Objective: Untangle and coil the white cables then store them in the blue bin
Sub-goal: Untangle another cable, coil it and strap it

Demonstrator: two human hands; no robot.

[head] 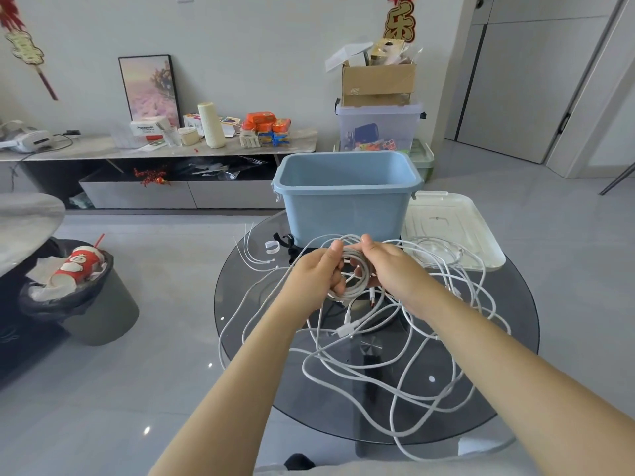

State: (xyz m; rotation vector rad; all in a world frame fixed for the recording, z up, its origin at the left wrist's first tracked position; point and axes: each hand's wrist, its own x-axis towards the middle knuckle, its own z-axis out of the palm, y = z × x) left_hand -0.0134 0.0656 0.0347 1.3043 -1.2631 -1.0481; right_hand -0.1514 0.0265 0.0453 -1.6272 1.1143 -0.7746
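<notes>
- Two hands meet above the middle of the counter (247, 324): our left hand (318, 269) and our right hand (385, 269) both have fingers curled round one small coil (354, 269) of white cable, thumbs on top, holding it between them.
- Several loops are gathered in that coil; a plug end (372, 298) hangs just below it, and the tail runs down into the loose cables (378, 369).
- We judge the cable light, soft and springy: the loops will likely want to spring open, so we would pinch across the whole bundle where the turns cross, not by a single strand or by the plug.
- Most of the cable lies spread over the round glass top in crossing loops, some drooping past the near and left edges; pulling hard on one strand could tighten a knot or drag the rest off.
- Thin white ties (254, 259) lie to the left of our hands.
- Beyond our hands stands the blue bin (347, 207), open-topped; what we see of its inside looks empty, though the bottom is hidden by the near wall.
- Its pale lid (457, 231) lies flat just to the bin's right, with cable loops over its near corner.
- Off to the left on the floor, a waste bin (103, 304) holds a red paper cup and crumpled paper.
</notes>
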